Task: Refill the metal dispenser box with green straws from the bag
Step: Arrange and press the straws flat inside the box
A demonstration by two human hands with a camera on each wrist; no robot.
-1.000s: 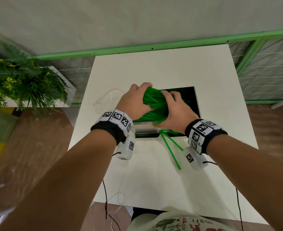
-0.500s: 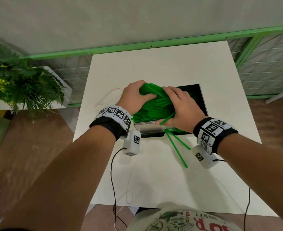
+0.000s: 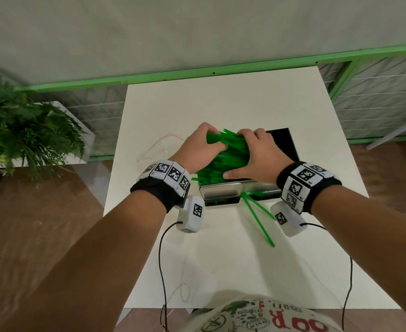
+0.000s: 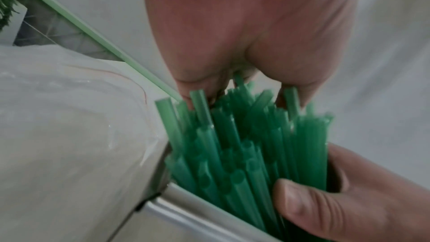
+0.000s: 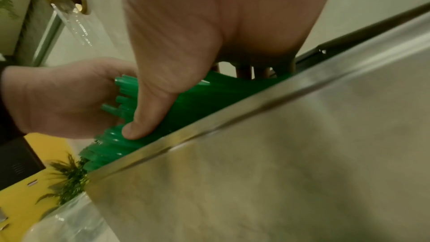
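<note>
Two loose green plastic straws [image 3: 259,215] lie crossed on the white square desk [image 3: 233,267], nearest the front edge, their upper ends touching the front lip of the shiny rectangular metal dispenser box [image 3: 223,191] [image 4: 197,207] [image 5: 267,163]. The box stands near the middle of the desk, its dark open lid [image 3: 284,144] lying back toward the far edge.

Both forearms reach forward from the front edge, each wrist wearing a black band with white marker tiles. The left hand [image 3: 198,152] [image 4: 251,30] [image 5: 60,98] is curled over the left ends of the thick bundle of green plastic straws [image 3: 225,159] [image 4: 251,146] [image 5: 190,102], its fingertips gripping among the cut straw ends, as the left wrist view shows. The right hand [image 3: 257,156] [image 4: 344,200] [image 5: 209,30] clasps the same bundle from the right, thumb [image 5: 149,117] pressed along the near side of the straws and fingers wrapped over the far side.

The bundle sits in the mouth of the box, tilted, with its left ends uneven and projecting past the box's left wall. The straws are translucent green tubes with open round ends.

A crumpled clear plastic bag with a thin red seal line [image 3: 161,146] [image 4: 69,117] lies on the desk just beside the box, toward the left edge. Beyond the left edge, a leafy green plant [image 3: 24,130] stands in a white planter.
</note>
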